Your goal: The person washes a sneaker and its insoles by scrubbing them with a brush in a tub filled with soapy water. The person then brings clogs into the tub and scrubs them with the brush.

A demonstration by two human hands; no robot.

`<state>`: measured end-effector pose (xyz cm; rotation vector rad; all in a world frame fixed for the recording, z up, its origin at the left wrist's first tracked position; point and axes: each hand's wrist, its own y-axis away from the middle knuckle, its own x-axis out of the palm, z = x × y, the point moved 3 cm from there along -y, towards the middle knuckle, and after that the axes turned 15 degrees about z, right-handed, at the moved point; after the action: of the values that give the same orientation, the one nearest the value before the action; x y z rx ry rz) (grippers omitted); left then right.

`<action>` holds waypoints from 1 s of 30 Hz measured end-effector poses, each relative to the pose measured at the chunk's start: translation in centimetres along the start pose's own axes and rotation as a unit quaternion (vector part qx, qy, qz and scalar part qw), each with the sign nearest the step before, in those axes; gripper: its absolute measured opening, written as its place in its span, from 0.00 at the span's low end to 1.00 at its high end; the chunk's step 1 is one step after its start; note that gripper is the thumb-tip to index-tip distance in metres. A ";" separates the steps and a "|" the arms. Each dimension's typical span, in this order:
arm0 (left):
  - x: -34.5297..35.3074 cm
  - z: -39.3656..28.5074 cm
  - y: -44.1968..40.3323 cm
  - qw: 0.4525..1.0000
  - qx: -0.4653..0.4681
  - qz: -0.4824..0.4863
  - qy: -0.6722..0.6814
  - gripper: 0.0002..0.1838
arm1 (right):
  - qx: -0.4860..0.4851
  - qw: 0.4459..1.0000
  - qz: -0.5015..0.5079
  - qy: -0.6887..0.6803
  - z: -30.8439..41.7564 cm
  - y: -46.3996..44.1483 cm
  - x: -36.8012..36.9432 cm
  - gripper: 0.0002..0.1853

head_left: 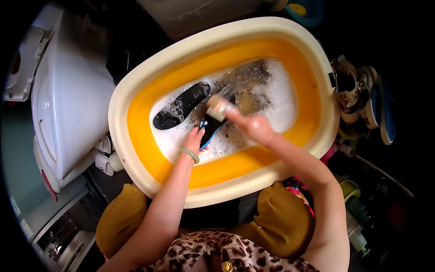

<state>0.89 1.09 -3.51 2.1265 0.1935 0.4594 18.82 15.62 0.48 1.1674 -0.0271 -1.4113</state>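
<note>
My left hand [195, 139], with a green bangle at the wrist, grips the near end of a dark insole with a blue edge [209, 132]. Fingers of my right hand [257, 128] are wrapped round a scrub brush [218, 108], blurred by motion, whose head is over the upper part of that insole. Another black insole [185, 105] floats in the suds to the left. Foamy, brownish water fills the bottom of a yellow tub with a cream rim [118, 113]; something submerged at the right is unclear.
A white curved basin [68, 90] stands left of the tub. Sneakers [351, 90] and a blue-soled shoe [386, 111] lie at the right. A pale container [195, 13] is behind the tub, and bottles [357, 231] stand at the lower right.
</note>
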 end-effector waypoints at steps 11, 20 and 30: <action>0.3 0.1 -0.2 0.999 0.010 -0.007 0.032 0.09 | 0.088 0.992 -0.035 -0.078 -3.8 -0.2 -2.3 0.17; 1.7 -0.8 0.7 0.997 0.039 0.055 0.047 0.09 | 0.116 0.990 -0.069 0.050 -9.9 -0.6 -0.9 0.20; 1.4 1.8 1.1 0.925 0.181 -0.099 0.318 0.20 | 0.152 0.962 -0.200 -0.105 -10.2 1.7 0.1 0.18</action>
<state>2.86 -0.50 -3.20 2.2066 0.9163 1.0489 26.55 21.19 -3.51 1.3166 -0.1701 -1.9368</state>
